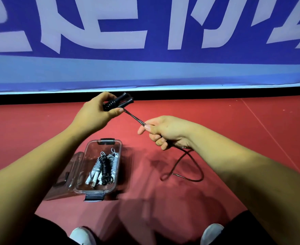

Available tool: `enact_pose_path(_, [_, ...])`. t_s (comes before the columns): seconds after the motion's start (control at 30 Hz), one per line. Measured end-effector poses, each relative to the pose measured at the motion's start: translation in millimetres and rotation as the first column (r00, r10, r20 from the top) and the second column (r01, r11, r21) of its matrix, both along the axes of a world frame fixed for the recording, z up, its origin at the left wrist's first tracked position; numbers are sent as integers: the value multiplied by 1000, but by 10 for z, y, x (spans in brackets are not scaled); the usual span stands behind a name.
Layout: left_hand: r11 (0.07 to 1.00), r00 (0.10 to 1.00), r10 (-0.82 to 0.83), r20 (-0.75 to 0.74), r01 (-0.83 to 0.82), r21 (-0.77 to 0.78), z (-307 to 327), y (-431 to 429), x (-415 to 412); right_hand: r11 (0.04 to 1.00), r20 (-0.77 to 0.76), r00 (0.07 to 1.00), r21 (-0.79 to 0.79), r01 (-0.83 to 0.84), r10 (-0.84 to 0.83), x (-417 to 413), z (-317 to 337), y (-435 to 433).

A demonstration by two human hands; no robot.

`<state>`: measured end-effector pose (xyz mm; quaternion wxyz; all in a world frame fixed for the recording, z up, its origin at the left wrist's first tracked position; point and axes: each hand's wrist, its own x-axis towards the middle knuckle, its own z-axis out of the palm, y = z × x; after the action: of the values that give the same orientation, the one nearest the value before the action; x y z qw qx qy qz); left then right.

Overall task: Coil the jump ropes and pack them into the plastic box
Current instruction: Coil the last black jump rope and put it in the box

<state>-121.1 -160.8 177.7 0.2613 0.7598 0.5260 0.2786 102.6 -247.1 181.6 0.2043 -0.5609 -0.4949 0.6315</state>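
My left hand (98,113) grips the two black handles (118,102) of a jump rope, with a few turns of black cord wound round them. A doubled stretch of that cord (134,117) runs taut down to my right hand (163,131), which holds it in curled fingers. Below my right hand the loose rest of the cord (182,167) loops onto the red floor. The clear plastic box (116,181) stands open on the floor under my left forearm. Inside it lie coiled ropes: one black (104,167) between two white ones (95,168).
The box's clear lid (69,175) leans against its left side. A blue banner with white characters (145,41) stands close ahead along the floor's edge. My white shoes (83,236) and dark trouser legs show at the bottom.
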Motion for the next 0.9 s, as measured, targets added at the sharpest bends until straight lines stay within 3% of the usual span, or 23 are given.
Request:
enact_pose_path(0.13, [993,943,47,-328,-8,119,-21,17,-65,949,279,960,300,-102,15,-166,146,-96])
enact_pose_path(0.23, [985,858,35,-512,58,164,-39,-66,33,808,473,881,515,-287,11,-243,245,-113])
enact_pose_path(0.4, [964,778,-220,-589,265,-9,-24,-234,152,672,479,859,698,-248,-181,-96,369,-52])
enact_pose_path(0.5, [913,702,-347,-623,404,-54,9,-400,318,644,479,836,734,-215,-268,23,311,15])
enact_pose_path(0.63, [872,732,-466,-497,476,-115,87,-605,478,648,430,860,744,-164,-275,116,227,104])
enact_pose_path(0.73, [883,855,-469,-222,452,-127,182,-691,497,673,360,890,734,-85,-280,167,229,149])
enact_pose_path(0.83, [886,894,-447,-31,437,-155,231,-709,465,764,244,942,645,21,-232,248,238,164])
enact_pose_path(0.9, [873,894,-447,34,444,-203,230,-723,450,866,131,977,494,84,-170,274,170,167])
